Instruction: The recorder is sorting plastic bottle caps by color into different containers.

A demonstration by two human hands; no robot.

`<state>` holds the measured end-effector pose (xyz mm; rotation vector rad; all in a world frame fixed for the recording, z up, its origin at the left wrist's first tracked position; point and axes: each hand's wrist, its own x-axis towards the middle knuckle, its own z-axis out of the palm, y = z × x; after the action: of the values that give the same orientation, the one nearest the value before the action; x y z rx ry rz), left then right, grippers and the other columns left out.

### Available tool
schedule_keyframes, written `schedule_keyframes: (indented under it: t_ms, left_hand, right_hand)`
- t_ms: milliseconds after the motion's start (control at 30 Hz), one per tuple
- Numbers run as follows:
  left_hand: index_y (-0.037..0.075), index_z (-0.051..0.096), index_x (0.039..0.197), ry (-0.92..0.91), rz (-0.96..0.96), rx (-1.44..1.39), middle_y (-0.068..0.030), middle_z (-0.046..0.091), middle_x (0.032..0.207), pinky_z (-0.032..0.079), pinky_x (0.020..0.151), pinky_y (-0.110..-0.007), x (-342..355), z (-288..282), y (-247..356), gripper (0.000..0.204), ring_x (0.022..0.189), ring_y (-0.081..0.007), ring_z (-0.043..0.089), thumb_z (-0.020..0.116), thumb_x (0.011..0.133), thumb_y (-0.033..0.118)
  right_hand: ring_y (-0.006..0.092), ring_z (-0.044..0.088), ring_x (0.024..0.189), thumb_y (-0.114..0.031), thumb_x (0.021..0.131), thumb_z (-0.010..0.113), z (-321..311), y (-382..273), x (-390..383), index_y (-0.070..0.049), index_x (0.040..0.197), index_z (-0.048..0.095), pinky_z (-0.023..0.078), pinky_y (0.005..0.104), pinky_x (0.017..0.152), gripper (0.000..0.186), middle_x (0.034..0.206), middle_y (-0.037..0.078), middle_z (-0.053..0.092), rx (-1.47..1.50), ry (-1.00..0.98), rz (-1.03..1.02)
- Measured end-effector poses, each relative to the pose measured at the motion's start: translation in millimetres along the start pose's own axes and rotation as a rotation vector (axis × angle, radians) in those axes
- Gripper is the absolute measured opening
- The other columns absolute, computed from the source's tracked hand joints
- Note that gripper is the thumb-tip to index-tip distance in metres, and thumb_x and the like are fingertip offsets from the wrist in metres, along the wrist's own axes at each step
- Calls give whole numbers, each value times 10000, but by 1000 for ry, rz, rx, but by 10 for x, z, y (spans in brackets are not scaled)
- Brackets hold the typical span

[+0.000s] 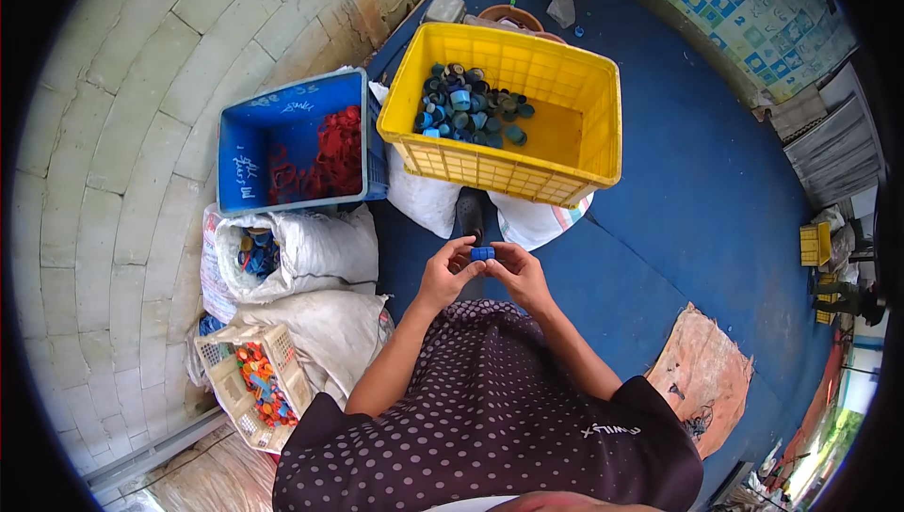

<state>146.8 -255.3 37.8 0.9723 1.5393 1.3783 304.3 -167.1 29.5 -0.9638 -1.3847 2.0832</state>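
My left hand (450, 272) and my right hand (513, 272) meet in front of my body, their fingers closed round a small dark blue plastic piece, apparently a cap or caps (482, 253). Just beyond them a large yellow crate (565, 173) stands on white sacks (419, 201), with a pile of blue and dark teal caps (461, 107) in it. To its left a blue crate (245, 136) holds red plastic pieces (334, 145).
An open sack (325, 253) and a pale crate (217, 361) of colourful bits lie at left beside a block wall (141, 136). Blue flooring (678, 230) carries an orange mat (706, 371); a co-worker (857, 300) is at far right near small yellow crates (815, 244).
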Motion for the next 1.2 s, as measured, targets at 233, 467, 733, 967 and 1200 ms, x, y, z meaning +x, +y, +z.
schedule_keyframes:
  t_ms: [233, 467, 733, 967, 1200]
  left_hand:
    - [24, 564, 1044, -59, -102, -124, -40, 645, 899, 515, 713, -229, 1354, -259, -77, 350, 775, -87, 621, 786, 825, 182]
    - [24, 597, 1109, 106, -110, -124, -70, 684, 980, 522, 773, -263, 2832, -674, 35, 395, 870, -137, 656, 785, 823, 221]
    - [42, 657, 1089, 324, -201, -74, -75, 703, 932, 523, 743, -269, 4299, -1039, -120, 351, 837, -148, 666, 770, 828, 248]
    - [31, 585, 1207, 405, -180, -252, -120, 665, 1111, 523, 871, -313, 4971, -1220, -407, 481, 963, -219, 663, 782, 813, 223]
    - [39, 547, 1286, 220, -413, 126, -150, 600, 1255, 516, 873, -345, 4634, -1468, -606, 550, 1009, -249, 649, 737, 845, 307]
  right_hand:
    - [180, 644, 1022, -80, 910, 665, -216, -523, 1153, 24, 1291, 508, 529, 263, 860, 425, 1141, 118, 631, -63, 41, 48]
    - [173, 681, 942, -119, 889, 684, -193, -1318, 2843, 19, 1266, 546, 539, 289, 806, 425, 1097, 126, 669, -453, -60, 20]
    - [209, 711, 856, -112, 852, 698, -113, -1606, 4611, 20, 1165, 625, 555, 314, 766, 347, 938, 152, 721, -705, -55, -150]
    - [220, 710, 888, -89, 898, 641, -84, -1562, 5380, 17, 1153, 642, 543, 294, 785, 277, 951, 131, 730, -682, -60, -88]
    - [239, 694, 955, -88, 901, 616, -391, -1312, 5110, 6, 1175, 630, 541, 312, 802, 290, 1071, 162, 700, -717, -108, -95]
